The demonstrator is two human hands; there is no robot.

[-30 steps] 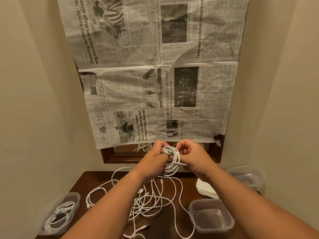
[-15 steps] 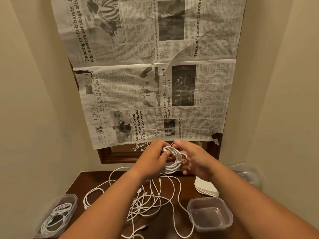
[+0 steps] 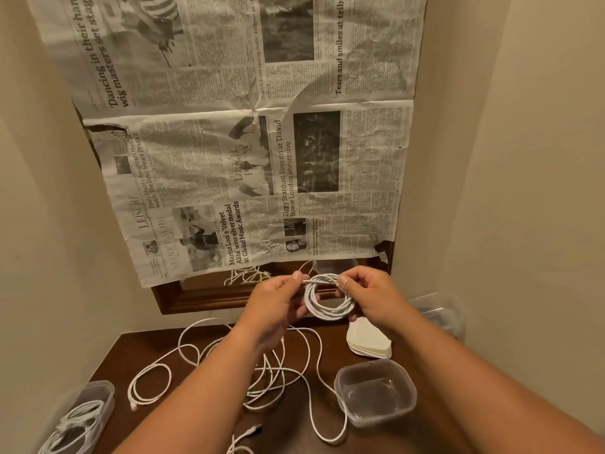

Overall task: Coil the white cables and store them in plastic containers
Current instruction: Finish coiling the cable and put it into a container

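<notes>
A white cable coil hangs in the air between my hands, above the back of the dark wooden table. My left hand pinches the cable's end at the coil's top left. My right hand grips the coil's right side, thumb on top. Several loose white cables lie tangled on the table under my arms. An open, bare plastic container stands at the front right. Another container at the front left holds a coiled cable.
A stack of white lids lies behind the bare container. More clear containers sit by the right wall. Newspaper covers the mirror at the back; its wooden frame shows below. Cream walls close in on both sides.
The coil has turned flatter toward me and opened into a clear ring. My left hand now pinches the cable's end at the top. The view has shifted slightly.
</notes>
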